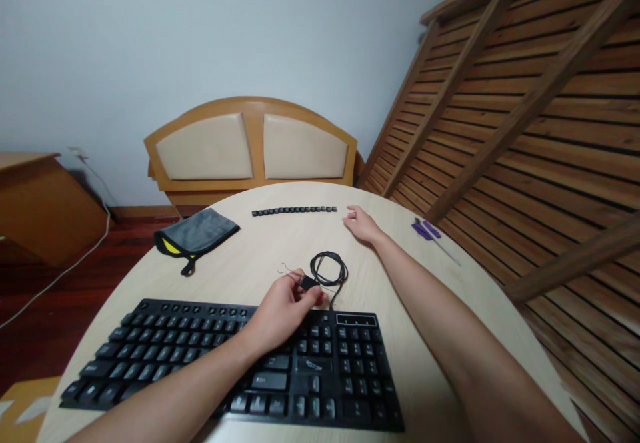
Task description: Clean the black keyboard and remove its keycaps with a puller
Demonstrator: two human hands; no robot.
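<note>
My left hand [280,313] is closed on a wire keycap puller [309,283], pinching its black handle, with the thin wires sticking out on both sides. Below that hand and forearm lies a black keyboard [357,367], partly covered by them; its top row seems to show bare switches without caps. A line of small black keycaps [295,210] runs across the far part of the table. Just past the right end of this line, my right hand [362,224] rests on or just above the table, its fingers apart and slightly bent, holding nothing visible.
Behind the keyboard is its coiled black cable [345,273]. A folded grey cloth with yellow lining [205,231] lies at the left. Purple-handled tools [425,230] lie near the right edge of the round table [270,256]. Wooden slats [500,143] lean close on the right.
</note>
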